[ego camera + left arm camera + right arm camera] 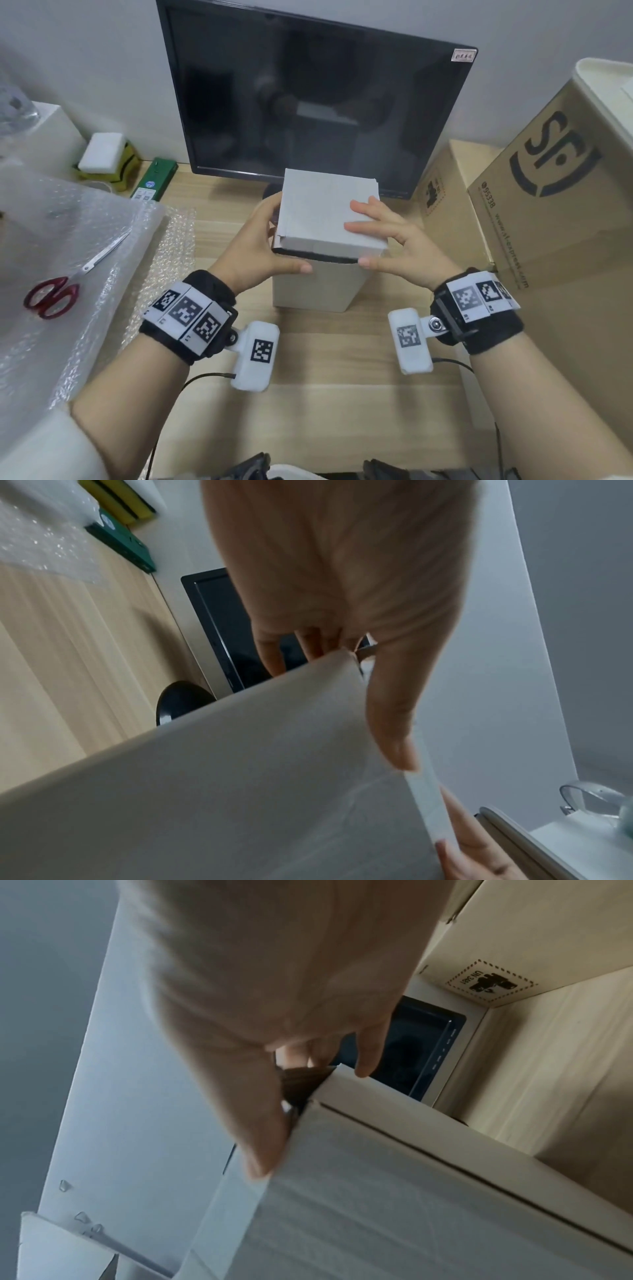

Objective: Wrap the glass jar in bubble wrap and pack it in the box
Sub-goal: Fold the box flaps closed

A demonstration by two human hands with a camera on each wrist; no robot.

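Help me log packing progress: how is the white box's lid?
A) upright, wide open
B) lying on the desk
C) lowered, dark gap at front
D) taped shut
C: the left hand grips and the right hand presses the lid down over the box, with a dark gap along its front edge.

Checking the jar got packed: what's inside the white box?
Only a dark gap shows under the lid of the white box; left hand grips it, right hand presses it. The interior is covered; contents cannot be seen.

White box [329, 209], red-handled scissors [51, 296]
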